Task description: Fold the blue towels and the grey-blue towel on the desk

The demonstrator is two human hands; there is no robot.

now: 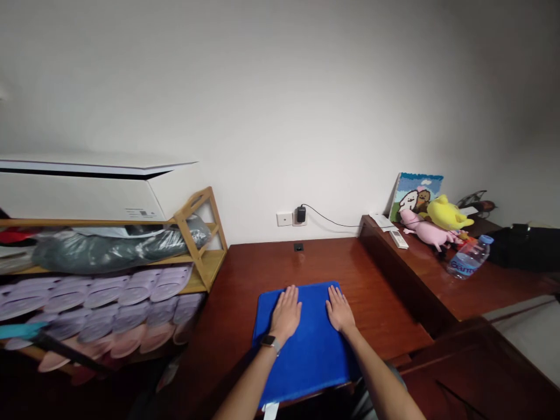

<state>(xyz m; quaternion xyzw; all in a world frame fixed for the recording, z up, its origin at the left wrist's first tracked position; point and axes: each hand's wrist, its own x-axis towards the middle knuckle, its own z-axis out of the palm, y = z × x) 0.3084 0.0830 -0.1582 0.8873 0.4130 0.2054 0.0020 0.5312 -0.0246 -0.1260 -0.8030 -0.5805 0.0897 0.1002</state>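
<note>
A bright blue cloth [306, 350] lies spread out on the reddish-brown wooden desk [245, 262], reaching its near edge. A white tag [271, 410] sticks out from its near left corner. My left hand [286, 315] rests flat on the far left part of the cloth, fingers stretched forward, with a watch [270, 343] on the wrist. Palm down, my right hand [340, 309] lies at the cloth's far right edge, fingers extended. Neither hand grasps anything.
On the left stands a wooden rack [205, 274] with several slippers [140, 286] and a white box [87, 192] on top. The raised right surface holds a water bottle [470, 258], plush toys [429, 227] and a remote [399, 238]. A black plug [301, 214] sits in the wall socket.
</note>
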